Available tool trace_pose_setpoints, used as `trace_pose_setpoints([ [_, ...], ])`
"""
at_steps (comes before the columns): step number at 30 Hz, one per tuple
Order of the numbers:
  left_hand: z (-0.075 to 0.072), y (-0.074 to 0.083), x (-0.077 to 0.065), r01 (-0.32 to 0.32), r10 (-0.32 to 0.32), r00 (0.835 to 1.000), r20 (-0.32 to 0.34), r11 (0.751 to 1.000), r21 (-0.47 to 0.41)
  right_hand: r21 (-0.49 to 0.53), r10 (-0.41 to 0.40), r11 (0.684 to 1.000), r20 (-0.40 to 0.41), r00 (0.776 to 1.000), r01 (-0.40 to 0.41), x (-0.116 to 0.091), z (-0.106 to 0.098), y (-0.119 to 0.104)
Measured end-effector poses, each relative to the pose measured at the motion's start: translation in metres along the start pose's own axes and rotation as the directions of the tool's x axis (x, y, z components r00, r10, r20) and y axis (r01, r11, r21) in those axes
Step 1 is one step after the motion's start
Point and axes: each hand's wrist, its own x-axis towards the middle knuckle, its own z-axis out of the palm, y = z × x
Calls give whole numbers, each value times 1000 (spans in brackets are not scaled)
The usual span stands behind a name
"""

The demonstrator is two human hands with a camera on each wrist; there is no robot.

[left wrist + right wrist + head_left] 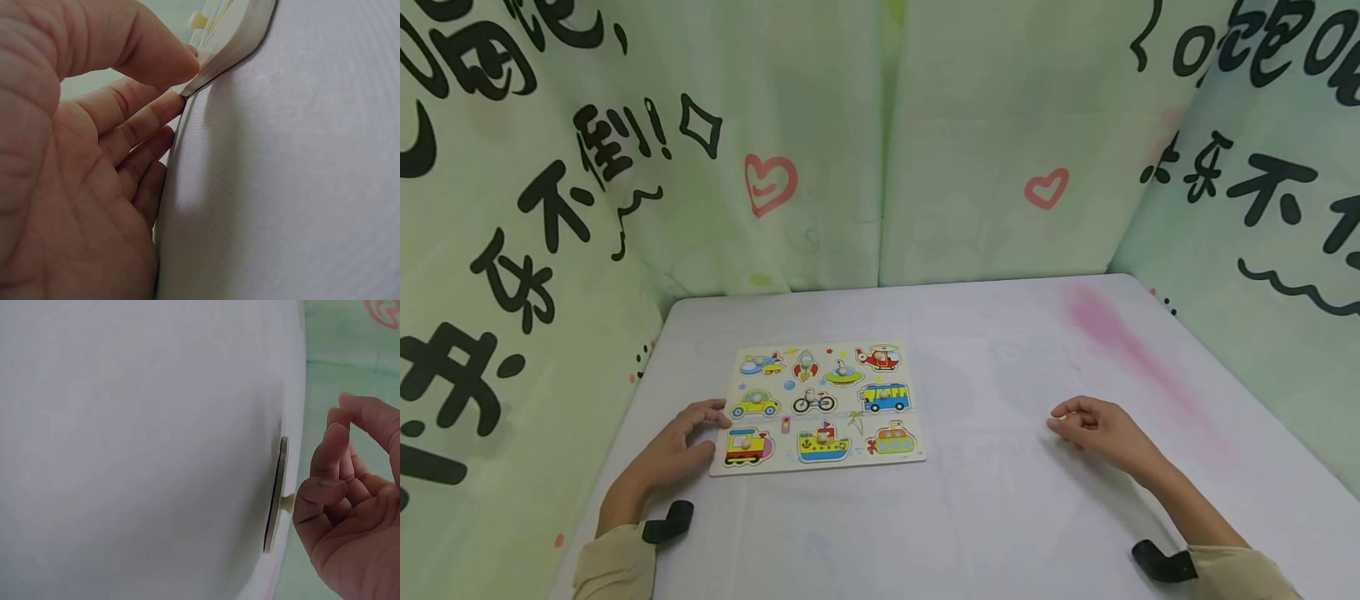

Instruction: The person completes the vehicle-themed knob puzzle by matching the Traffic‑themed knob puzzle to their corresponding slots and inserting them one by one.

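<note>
A white wooden peg puzzle board (823,375) lies on the table, with vehicle pictures such as a car (756,404), a bus (885,397) and a ship (823,444). My left hand (677,446) rests beside the board's left edge; its fingertips touch that edge, and the thumb (165,62) is near a corner in the left wrist view. Over the table to the right, my right hand (1101,429) has loosely bent fingers, and I see nothing between them. Beyond its fingers in the right wrist view is a thin knobbed piece (275,500), edge-on; whether they touch it is unclear.
The white tabletop (985,517) carries a pink stain (1120,342) at the back right. Light green curtains (955,125) with black writing and red hearts stand along the back and both sides. A black wrist camera (1163,562) sits at each sleeve.
</note>
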Motion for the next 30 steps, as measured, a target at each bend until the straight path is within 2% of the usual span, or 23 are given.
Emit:
trace_pose_setpoints([
  [7,-2,0,1,-18,18,1000,-5,1000,-1,-10,-31,999,37,999,31,-3,-12,15],
  [14,-4,2,1,-10,10,1000,-2,1000,1,-54,-64,996,48,997,67,-3,-22,27],
  [22,-3,1,1,-19,19,1000,-6,1000,1,-110,-202,972,50,978,206,3,-32,38],
  [30,-2,-1,1,-38,38,999,-3,999,-11,-165,-172,970,50,984,178,13,-38,40],
])
